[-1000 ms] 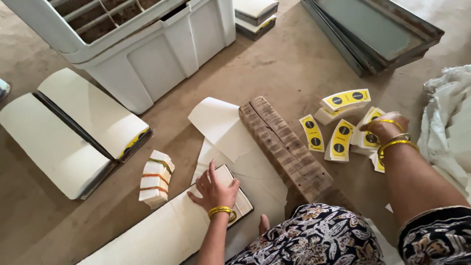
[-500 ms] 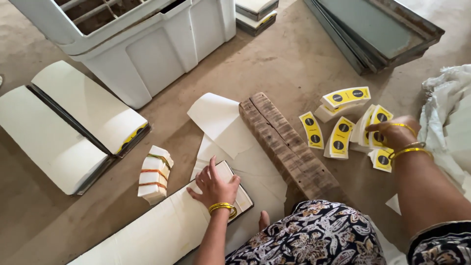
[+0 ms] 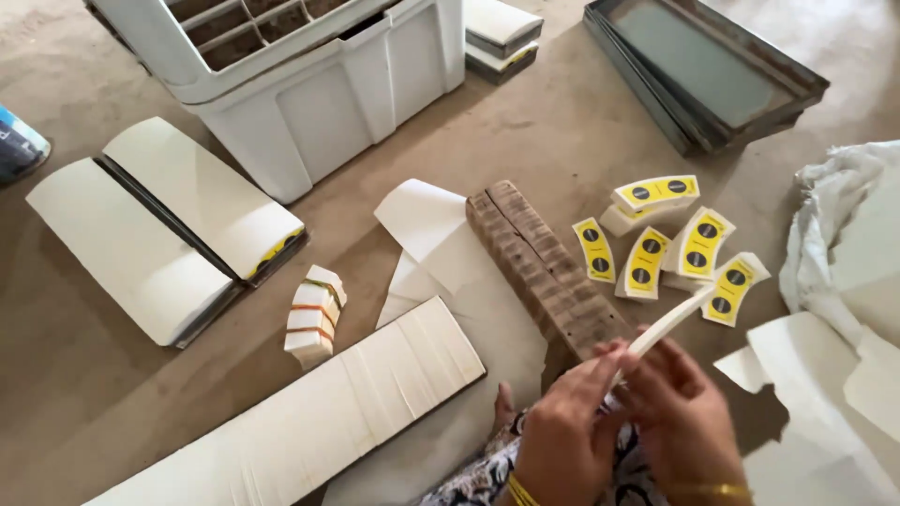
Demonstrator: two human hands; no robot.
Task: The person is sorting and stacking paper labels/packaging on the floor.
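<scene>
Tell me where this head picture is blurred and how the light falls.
Head view: both hands, left hand and right hand, are smeared by motion, as is the curved white strip they hold; the wooden block and the yellow label stacks look sharp. Light is soft and even, with faint shadows under the white plastic crate; no glare.

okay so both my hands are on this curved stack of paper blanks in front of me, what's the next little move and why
Probably square up the stack of blanks between both hands before doing anything else. The left hand and right hand pinch only its near end, so the far end sticks out unsupported over the floor.
</scene>
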